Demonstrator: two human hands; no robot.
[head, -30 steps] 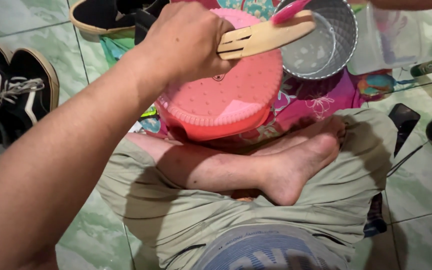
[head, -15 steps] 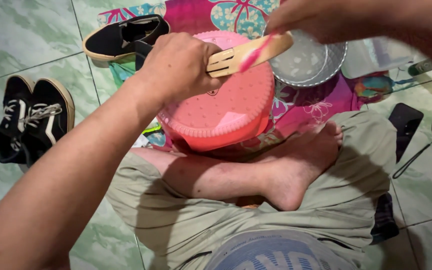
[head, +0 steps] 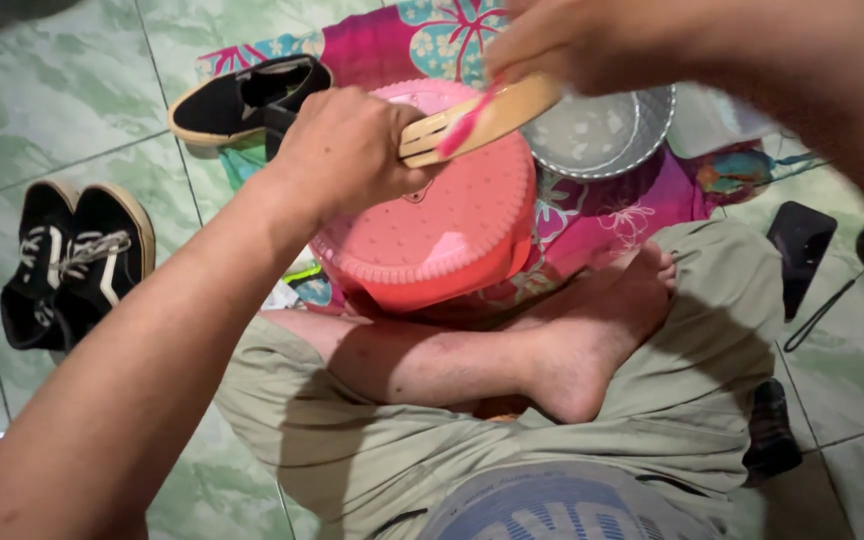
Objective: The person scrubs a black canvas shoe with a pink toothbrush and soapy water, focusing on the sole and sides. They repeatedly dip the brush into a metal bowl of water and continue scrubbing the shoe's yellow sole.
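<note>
We sit cross-legged on the green tiled floor point(head: 72, 90) with the patterned pink cloth point(head: 612, 215) spread ahead of our bare foot point(head: 592, 340), and we place everything against the pink perforated basin point(head: 442, 230), which lies upturned on that cloth just beyond our shin. Our left hand point(head: 347, 150) is curled shut over the near-left top of the basin, its fingers wrapped round one end of a tan shoe sole point(head: 482, 120), which slants up and to the right above the basin. Our right hand point(head: 572, 45) comes in from the upper right, closed over the other end of the sole; a pink brush point(head: 467, 125) shows beneath it, laid across the sole, though we cannot tell how the fingers pinch it, since the hand is blurred and partly cut off. To the right of the basin, touching its rim, stands a silver metal bowl point(head: 602, 135). Left of the basin and beyond it lies one black slip-on shoe point(head: 247, 95); farther left, well apart, sits a pair of black laced sneakers point(head: 72, 260). Far right of the basin, on the tiles, lies a black phone point(head: 800, 245).
</note>
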